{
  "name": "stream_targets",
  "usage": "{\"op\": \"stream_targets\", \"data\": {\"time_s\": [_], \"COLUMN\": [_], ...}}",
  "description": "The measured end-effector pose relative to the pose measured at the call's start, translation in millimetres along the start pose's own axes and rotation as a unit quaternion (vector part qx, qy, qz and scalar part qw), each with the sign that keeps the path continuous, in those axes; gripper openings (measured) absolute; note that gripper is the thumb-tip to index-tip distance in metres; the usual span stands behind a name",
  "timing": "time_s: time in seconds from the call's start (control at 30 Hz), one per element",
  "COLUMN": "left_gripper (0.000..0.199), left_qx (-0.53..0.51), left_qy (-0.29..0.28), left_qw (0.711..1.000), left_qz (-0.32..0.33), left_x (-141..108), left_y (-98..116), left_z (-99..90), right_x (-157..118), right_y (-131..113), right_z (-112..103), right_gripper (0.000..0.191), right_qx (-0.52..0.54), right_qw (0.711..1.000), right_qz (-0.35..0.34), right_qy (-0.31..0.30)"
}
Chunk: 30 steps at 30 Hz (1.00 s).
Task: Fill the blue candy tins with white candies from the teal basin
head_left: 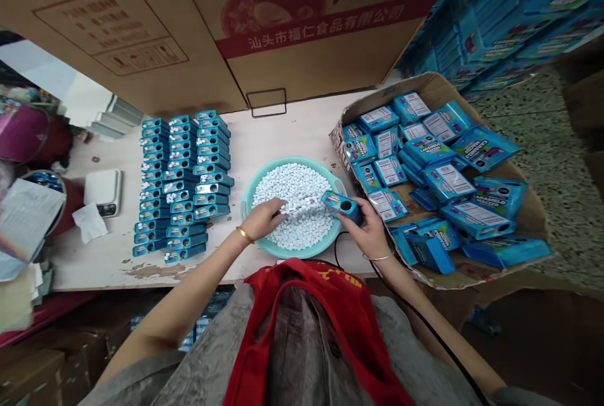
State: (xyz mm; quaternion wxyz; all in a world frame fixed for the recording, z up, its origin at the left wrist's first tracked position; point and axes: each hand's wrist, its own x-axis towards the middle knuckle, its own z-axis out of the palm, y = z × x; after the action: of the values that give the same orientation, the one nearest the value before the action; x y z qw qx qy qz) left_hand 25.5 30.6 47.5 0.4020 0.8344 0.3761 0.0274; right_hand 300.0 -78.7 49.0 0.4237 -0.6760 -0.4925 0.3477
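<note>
Blue printed oblong box (333,200) pinched in R hand (370,233), over R side of round mint-green plastic bowl (278,249), w/ clear plastic tool (306,206), prob. scoop, gripped in L hand (262,220). Could scatter small white pellets (297,236) past rim if jerked or tipped too fast.

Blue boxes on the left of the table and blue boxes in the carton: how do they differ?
The lined-up boxes stand packed in three neat rows; the carton boxes lie jumbled at many angles. The lined-up boxes mostly show narrow sides; many carton boxes show broad printed faces. Both are blue with colourful printing.
</note>
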Motion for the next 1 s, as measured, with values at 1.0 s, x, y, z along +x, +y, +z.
{"op": "stream_targets", "data": {"time_s": [1.0], "left_gripper": [0.03], "left_qx": [0.278], "left_qy": [-0.05], "left_qw": [0.954], "left_qz": [-0.096], "left_x": [33], "left_y": [-30], "left_z": [-16.4], "right_x": [3], "right_y": [2], "right_z": [23], "right_gripper": [0.035], "right_qx": [-0.09], "right_qw": [0.988], "right_qz": [-0.125], "right_qy": [-0.01]}}
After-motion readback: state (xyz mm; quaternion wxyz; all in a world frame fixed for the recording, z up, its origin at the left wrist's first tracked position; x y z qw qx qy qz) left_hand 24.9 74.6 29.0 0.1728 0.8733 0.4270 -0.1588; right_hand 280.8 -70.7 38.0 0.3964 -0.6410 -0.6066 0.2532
